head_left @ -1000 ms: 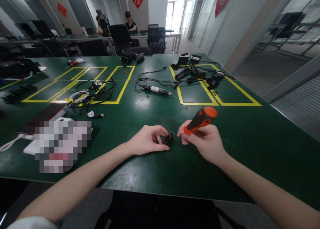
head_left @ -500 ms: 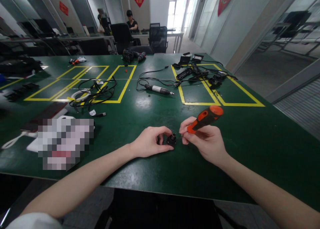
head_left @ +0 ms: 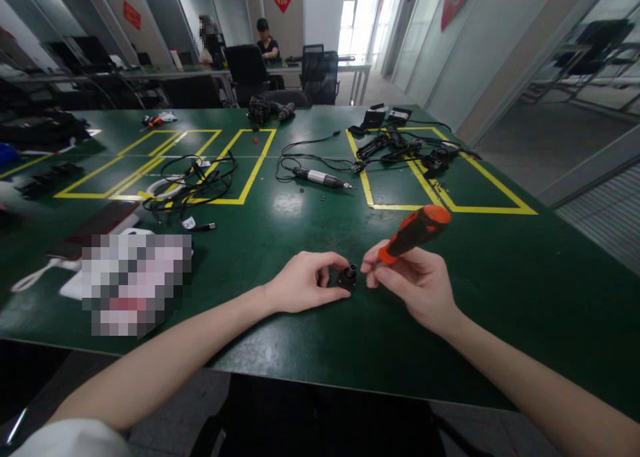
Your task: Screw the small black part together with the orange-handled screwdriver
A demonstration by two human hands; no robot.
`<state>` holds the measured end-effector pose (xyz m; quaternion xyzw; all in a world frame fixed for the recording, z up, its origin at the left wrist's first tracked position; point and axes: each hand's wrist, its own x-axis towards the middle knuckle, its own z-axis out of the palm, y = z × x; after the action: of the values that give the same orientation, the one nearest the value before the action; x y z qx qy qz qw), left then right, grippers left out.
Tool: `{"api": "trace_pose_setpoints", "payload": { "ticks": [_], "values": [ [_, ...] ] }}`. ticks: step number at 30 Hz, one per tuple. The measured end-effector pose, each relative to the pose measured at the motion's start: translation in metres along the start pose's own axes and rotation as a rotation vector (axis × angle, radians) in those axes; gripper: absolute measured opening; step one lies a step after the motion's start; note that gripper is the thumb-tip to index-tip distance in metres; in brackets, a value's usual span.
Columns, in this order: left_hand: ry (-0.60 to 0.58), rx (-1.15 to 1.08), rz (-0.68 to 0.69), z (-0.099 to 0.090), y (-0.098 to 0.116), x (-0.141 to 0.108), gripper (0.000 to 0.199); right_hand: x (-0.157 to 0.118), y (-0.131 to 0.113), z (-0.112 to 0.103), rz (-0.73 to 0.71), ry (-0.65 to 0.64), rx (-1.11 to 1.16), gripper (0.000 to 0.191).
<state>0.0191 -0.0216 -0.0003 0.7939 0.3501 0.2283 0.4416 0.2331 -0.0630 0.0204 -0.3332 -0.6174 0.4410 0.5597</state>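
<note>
Quietly, from where I stand, the person's left hand (head_left: 303,284) curls into a half-closed C on the glossy green tabletop (head_left: 280,347), its thumb and fingers steadying a small round black part with a short metallic tube on top (head_left: 347,279). That part sits on the table between the two hands. Just beside it, the right hand (head_left: 417,284) has its fingers wrapped around an orange-and-black screwdriver (head_left: 414,234), its handle tilted with the butt up and to the right; I can't make out whether its tip touches the part. Farther across lies a black-and-silver pen-shaped power tool (head_left: 323,178), with a tangle of black cables (head_left: 220,185) to its left.
</note>
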Motion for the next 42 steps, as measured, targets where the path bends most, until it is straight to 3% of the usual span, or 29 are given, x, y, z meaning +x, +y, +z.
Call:
{"api": "trace_pose_setpoints", "payload": {
  "ticks": [5, 10, 14, 26, 31, 35, 42],
  "values": [
    [-0.007, 0.0, -0.018, 0.0001, -0.0018, 0.0001, 0.041, 0.0006, -0.0001, 0.0016, 0.023, 0.06, 0.015, 0.025],
    [-0.037, -0.008, -0.007, -0.0018, -0.0019, -0.0002, 0.041, 0.0038, -0.0016, 0.0017, 0.038, 0.024, -0.031, 0.028],
    [-0.047, -0.024, -0.003, -0.0022, -0.002, 0.0003, 0.04, 0.004, -0.0009, 0.0026, 0.05, -0.021, 0.055, 0.03],
    [-0.118, -0.052, -0.041, -0.0065, 0.001, 0.0026, 0.043, 0.007, 0.0005, 0.0002, 0.027, 0.028, 0.048, 0.022],
    [-0.121, -0.055, -0.039, -0.0065, 0.0006, 0.0025, 0.044, 0.0069, 0.001, 0.002, 0.069, 0.005, 0.088, 0.03],
    [-0.109, -0.051, -0.029, -0.0069, 0.0008, 0.0026, 0.042, 0.0061, 0.0012, 0.0041, 0.031, 0.03, 0.111, 0.026],
    [-0.088, -0.046, -0.011, -0.0063, -0.0002, 0.0019, 0.04, 0.0076, -0.0041, 0.0023, 0.058, 0.071, 0.005, 0.03]
  ]
}}
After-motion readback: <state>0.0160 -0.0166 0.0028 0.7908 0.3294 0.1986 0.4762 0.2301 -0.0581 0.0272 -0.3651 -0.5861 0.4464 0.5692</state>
